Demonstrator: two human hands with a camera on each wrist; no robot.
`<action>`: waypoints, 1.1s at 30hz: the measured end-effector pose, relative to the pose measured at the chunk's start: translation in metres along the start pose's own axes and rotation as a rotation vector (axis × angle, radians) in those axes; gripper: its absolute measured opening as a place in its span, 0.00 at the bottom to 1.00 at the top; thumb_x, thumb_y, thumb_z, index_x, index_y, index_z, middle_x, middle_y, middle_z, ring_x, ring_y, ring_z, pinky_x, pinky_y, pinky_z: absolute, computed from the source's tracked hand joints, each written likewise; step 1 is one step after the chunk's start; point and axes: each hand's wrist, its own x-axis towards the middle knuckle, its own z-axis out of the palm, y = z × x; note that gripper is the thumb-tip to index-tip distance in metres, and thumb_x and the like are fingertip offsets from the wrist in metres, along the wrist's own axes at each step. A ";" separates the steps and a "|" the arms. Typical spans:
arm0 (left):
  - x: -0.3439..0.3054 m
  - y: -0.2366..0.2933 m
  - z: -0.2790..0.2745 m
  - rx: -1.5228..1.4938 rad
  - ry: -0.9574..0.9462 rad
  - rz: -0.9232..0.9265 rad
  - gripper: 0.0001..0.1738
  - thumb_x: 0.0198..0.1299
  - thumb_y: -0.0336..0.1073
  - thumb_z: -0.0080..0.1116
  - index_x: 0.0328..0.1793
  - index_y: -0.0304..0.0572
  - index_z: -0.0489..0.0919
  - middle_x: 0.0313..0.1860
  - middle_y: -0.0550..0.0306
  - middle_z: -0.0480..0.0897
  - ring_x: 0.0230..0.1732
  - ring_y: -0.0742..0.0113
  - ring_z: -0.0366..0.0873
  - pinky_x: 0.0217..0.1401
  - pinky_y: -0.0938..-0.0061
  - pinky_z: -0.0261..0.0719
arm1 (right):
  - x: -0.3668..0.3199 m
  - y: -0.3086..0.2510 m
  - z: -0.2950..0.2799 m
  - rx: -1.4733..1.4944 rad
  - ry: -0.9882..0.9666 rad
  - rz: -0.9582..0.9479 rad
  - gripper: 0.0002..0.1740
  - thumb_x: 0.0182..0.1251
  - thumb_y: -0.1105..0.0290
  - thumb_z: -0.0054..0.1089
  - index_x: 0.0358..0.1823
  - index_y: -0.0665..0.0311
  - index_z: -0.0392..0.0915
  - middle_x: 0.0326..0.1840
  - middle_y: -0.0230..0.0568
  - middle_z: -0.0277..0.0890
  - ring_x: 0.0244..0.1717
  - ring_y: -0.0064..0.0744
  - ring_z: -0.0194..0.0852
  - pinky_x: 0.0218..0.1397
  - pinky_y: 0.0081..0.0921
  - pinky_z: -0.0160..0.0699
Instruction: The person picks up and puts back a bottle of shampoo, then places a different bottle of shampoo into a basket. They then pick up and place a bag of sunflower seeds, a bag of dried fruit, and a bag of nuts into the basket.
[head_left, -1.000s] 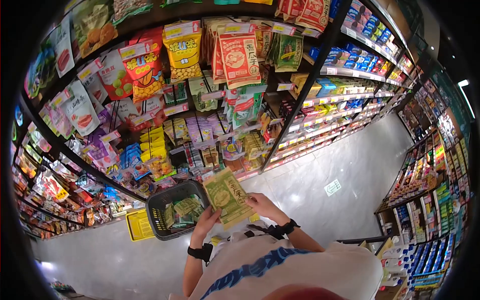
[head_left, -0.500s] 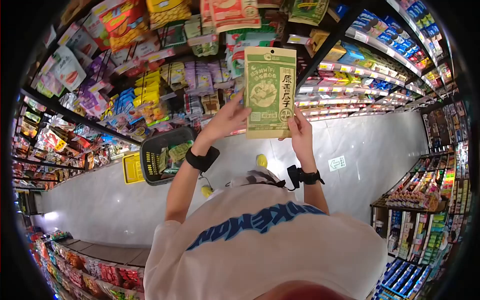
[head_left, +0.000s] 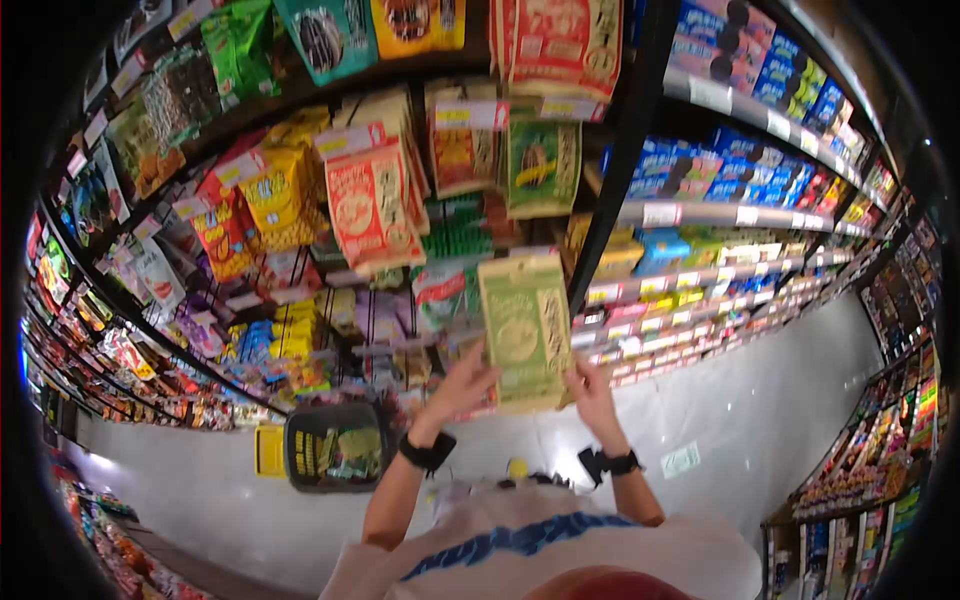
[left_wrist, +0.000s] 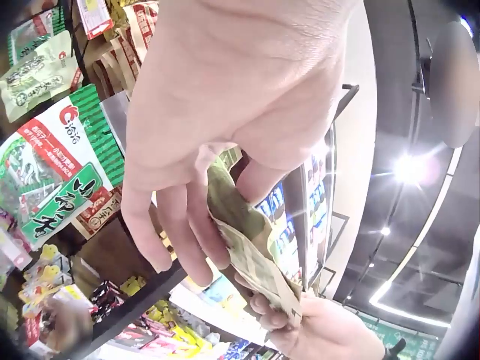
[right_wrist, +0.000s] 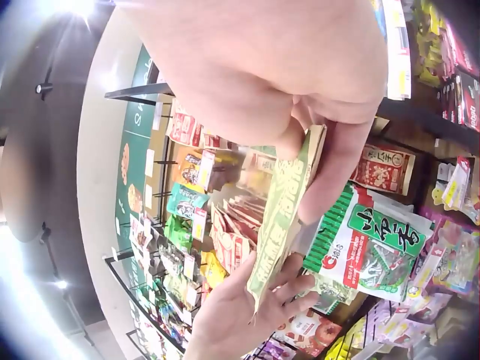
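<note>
A green and tan packet of sunflower seeds is held upright in front of the hanging snack rack, its printed face toward me. My left hand holds its left edge low down. In the left wrist view the fingers lie along one side of the packet and the thumb along the other. On the opposite edge, my right hand pinches the lower corner between thumb and fingers. A similar green packet hangs on the rack above, beside red seed packets.
A dark shopping basket with several green packets inside stands on the floor at the left, against a yellow basket. A dark shelf post divides the snack rack from shelves of blue boxes. The grey aisle floor runs right.
The packet has risen from near the dark basket to in front of the rack, turning upright. My head view has tilted up since half a second ago, showing more of the upper rack.
</note>
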 end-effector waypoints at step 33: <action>-0.425 -0.055 -0.109 0.084 0.406 -0.216 0.16 0.55 0.24 0.67 0.51 0.30 0.82 0.34 0.51 0.89 0.34 0.74 0.86 0.36 0.78 0.80 | -0.186 0.011 0.301 -0.751 -0.613 0.002 0.19 0.66 0.71 0.58 0.51 0.75 0.64 0.38 0.66 0.77 0.43 0.68 0.76 0.45 0.53 0.74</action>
